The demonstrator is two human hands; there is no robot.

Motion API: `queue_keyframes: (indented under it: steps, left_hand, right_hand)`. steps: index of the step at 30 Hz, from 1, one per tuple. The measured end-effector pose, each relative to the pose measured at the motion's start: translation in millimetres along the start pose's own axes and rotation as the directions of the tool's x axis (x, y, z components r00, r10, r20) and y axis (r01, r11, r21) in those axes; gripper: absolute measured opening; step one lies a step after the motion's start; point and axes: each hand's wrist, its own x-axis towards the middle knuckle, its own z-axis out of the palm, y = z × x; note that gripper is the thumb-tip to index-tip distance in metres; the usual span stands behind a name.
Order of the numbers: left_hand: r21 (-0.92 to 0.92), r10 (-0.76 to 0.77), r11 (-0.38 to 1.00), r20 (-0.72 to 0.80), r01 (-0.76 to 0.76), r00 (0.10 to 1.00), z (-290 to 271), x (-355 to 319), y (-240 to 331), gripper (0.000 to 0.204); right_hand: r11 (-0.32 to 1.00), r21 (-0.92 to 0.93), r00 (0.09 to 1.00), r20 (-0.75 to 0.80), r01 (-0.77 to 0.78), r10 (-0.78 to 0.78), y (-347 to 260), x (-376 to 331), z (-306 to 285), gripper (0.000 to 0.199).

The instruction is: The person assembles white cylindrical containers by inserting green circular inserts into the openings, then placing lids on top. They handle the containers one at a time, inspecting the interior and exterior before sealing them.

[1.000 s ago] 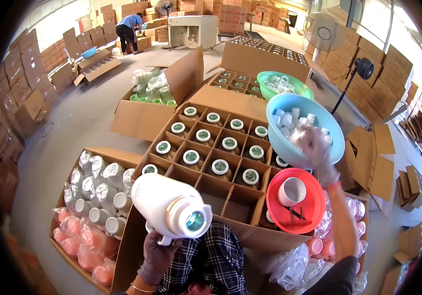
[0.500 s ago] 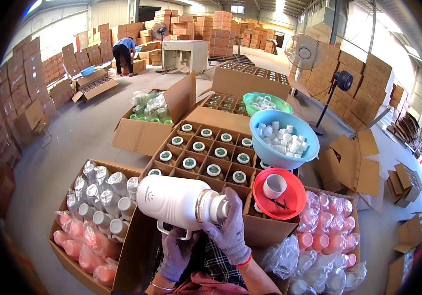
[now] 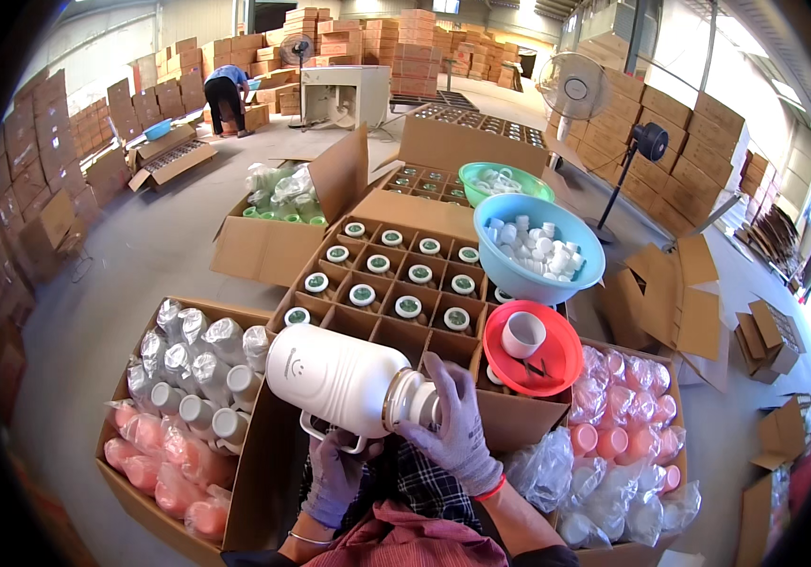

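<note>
A large white vacuum flask (image 3: 337, 378) with a smiley mark and a metal neck ring lies on its side in the air, its mouth end to the right. My gloved left hand (image 3: 337, 477) is closed round its white handle (image 3: 315, 430) from below. My gloved right hand (image 3: 460, 430) grips the white neck end (image 3: 417, 401), thumb under it and fingers on the far side. Behind the flask stands a carton with dividers (image 3: 382, 333), many cells holding flasks with white-and-green tops. A red basin (image 3: 556, 359) holding a white cup (image 3: 522, 335) rests on its right side.
A blue basin of white caps (image 3: 539, 250) and a green basin (image 3: 509, 180) stand beyond. Cartons of bagged pink and grey cups flank me, left (image 3: 174, 435) and right (image 3: 623, 425). Fans (image 3: 646, 142) and stacked boxes stand farther off. Another person (image 3: 226, 90) bends at the far left.
The flask has turned slightly, so its smiley mark sits farther right, and its mouth end is a little lower. Both hands keep their hold. The view has shifted slightly.
</note>
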Motion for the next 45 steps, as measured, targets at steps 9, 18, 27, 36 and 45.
queue_keyframes:
  steps: [9, 18, 27, 36, 45]
  left_hand:
    - [0.192, 0.144, 0.968, 0.097, -0.16, 0.985, -1, -1, -22, 0.026]
    - [-0.06, -0.104, 0.992, 0.075, 0.109, 0.992, -11, -4, -28, 0.024]
    - [-0.406, -0.196, 0.884, 0.124, 0.23, 0.973, -18, -3, -40, 0.031]
    - [0.095, 0.045, 0.994, 0.067, -0.052, 0.997, -14, 9, 22, 0.022]
    - [-0.01, 0.073, 0.997, 0.099, -0.072, 0.992, 7, 21, 3, 0.021]
  right_hand:
    - [0.999, 0.031, 0.934, -0.355, -0.043, 0.051, 0, -17, 32, 0.08]
    - [0.976, 0.126, 0.948, -0.286, 0.179, -0.137, 10, -17, 35, 0.075]
    - [0.976, 0.132, 0.922, -0.37, 0.172, -0.113, 5, -9, 47, 0.035]
    - [0.806, -0.474, 0.914, -0.357, -0.355, 0.193, 181, -3, -62, 0.061]
    - [0.773, -0.6, 0.977, 0.166, 0.206, -0.132, 104, 47, -77, 0.039]
